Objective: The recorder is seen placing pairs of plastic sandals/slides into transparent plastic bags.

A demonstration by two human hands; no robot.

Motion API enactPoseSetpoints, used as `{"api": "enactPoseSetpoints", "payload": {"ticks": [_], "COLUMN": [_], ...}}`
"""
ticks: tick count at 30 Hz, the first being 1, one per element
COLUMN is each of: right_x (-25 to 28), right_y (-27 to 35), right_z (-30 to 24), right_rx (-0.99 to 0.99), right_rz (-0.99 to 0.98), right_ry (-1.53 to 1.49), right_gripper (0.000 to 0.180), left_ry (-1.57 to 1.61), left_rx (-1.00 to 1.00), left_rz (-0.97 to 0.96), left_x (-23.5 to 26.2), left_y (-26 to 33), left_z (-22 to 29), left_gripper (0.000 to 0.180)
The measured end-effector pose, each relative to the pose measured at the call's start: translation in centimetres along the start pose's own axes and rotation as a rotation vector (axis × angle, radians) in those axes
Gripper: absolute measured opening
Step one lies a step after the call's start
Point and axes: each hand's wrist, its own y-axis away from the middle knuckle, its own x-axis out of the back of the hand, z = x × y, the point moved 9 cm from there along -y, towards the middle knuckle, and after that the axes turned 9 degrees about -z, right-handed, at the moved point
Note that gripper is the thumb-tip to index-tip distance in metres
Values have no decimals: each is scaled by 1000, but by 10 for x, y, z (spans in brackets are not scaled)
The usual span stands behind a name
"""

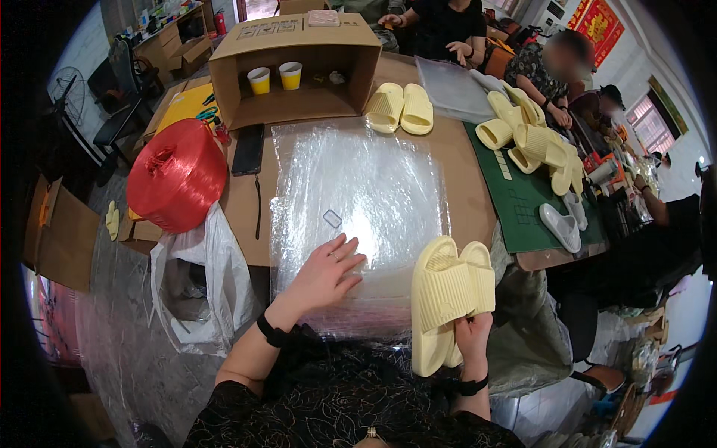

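Note:
My right hand (473, 340) grips a pair of pale yellow slide slippers (442, 299) from below, holding them upright at the table's near right corner. The fingers behind the slippers are partly hidden. My left hand (328, 272) hovers over or rests on a stack of clear plastic bags (358, 172), its fingers spread and nothing in them. Which of the two, I cannot tell. Light glares off the plastic, and a small blue outlined mark shows on it. Beyond the stack, another yellow slipper pair (399, 109) stands on the table.
An open cardboard box (295, 37) with two paper cups stands at the back. To the left are a phone (248, 149), a red twine roll (178, 175) and a white sack (202, 276). Several yellow slippers (530, 142) crowd a green mat (515, 213). Co-workers sit beyond.

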Motion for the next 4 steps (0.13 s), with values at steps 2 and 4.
{"api": "enactPoseSetpoints", "payload": {"ticks": [2,4], "right_x": [1,1], "right_y": [1,2], "right_z": [-2,-5], "right_rx": [1,3], "right_rz": [-3,-8], "right_ry": [9,16], "right_gripper": [26,27], "left_ry": [154,405], "left_rx": [38,89], "left_rz": [7,21], "left_x": [1,4], "left_y": [-4,-6], "left_z": [-8,-17], "left_gripper": [41,40]}}
